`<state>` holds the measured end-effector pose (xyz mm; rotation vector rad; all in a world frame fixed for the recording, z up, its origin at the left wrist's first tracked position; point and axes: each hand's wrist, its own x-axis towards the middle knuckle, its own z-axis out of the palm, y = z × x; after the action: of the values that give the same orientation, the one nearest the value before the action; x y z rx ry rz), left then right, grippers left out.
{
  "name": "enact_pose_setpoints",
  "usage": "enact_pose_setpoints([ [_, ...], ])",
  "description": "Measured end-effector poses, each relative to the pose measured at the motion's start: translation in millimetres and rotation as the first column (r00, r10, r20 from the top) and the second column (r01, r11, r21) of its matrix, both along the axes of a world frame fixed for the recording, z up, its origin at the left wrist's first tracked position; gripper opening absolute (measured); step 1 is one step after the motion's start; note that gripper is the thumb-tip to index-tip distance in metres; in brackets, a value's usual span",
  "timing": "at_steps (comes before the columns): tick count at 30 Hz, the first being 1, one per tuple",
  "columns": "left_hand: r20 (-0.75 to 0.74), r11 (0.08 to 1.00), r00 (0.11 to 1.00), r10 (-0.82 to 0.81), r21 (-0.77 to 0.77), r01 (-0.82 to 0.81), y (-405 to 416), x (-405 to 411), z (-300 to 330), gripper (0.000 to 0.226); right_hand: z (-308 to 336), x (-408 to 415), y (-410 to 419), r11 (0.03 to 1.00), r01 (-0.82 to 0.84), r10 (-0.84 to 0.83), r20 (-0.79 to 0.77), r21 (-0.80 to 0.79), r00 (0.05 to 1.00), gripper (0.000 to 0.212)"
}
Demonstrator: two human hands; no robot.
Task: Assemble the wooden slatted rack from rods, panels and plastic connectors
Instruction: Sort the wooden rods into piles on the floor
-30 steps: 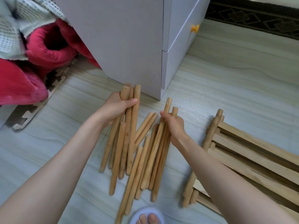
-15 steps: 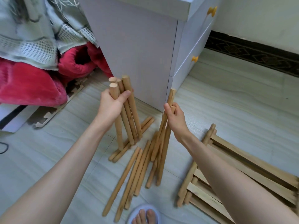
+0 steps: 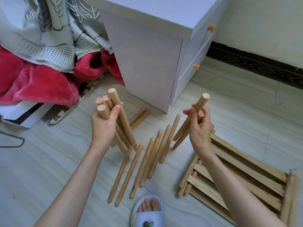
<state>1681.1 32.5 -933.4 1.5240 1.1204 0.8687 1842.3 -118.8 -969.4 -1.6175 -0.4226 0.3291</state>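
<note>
My left hand (image 3: 105, 126) grips a bundle of several wooden rods (image 3: 114, 102), held upright and tilted, their lower ends near the floor. My right hand (image 3: 199, 128) holds two wooden rods (image 3: 200, 104), also lifted and slanting down to the left. Between my hands, several loose rods (image 3: 147, 161) lie side by side on the tiled floor. Two more rods (image 3: 139, 117) lie by the cabinet's corner. A stack of wooden slatted panels (image 3: 242, 179) lies flat on the floor at the right, partly under my right forearm. No plastic connectors are in sight.
A white drawer cabinet (image 3: 147, 63) with yellow knobs stands just behind the rods. Red blankets (image 3: 41, 86) and a grey patterned cloth (image 3: 49, 30) pile up at the left over foam mat pieces. My slippered foot (image 3: 148, 212) is at the bottom edge.
Both hands have lifted their rods off the floor pile and drawn apart, left hand to the left, right hand to the right. The view has tilted up, showing more of the cabinet.
</note>
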Motion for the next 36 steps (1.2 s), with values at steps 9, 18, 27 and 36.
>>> enact_pose_setpoints([
  [9, -0.006, 0.994, 1.0, 0.018, -0.104, -0.018, -15, -29, -14, 0.016, -57, -13, -20, 0.886, -0.209, 0.168, -0.135, -0.414, 0.977, 0.032],
  [18, -0.397, 0.987, 0.909, -0.13, -0.138, 0.081, 48, -61, -16, 0.027, -26, -49, 43, 0.961, -0.221, 0.115, -0.486, -0.166, 0.866, 0.021],
  [27, -0.519, 0.89, 0.79, -0.326, -0.45, 0.072, 104, -116, -99, 0.023, -104, -160, 117, 0.838, -0.543, 0.081, -0.972, -0.053, 0.219, 0.012],
  [36, -0.577, 0.885, 0.79, -0.206, -0.454, -0.1, 161, -171, -176, 0.026, -158, -241, 191, 0.713, -0.701, 0.102, -0.988, -0.011, 0.119, 0.006],
])
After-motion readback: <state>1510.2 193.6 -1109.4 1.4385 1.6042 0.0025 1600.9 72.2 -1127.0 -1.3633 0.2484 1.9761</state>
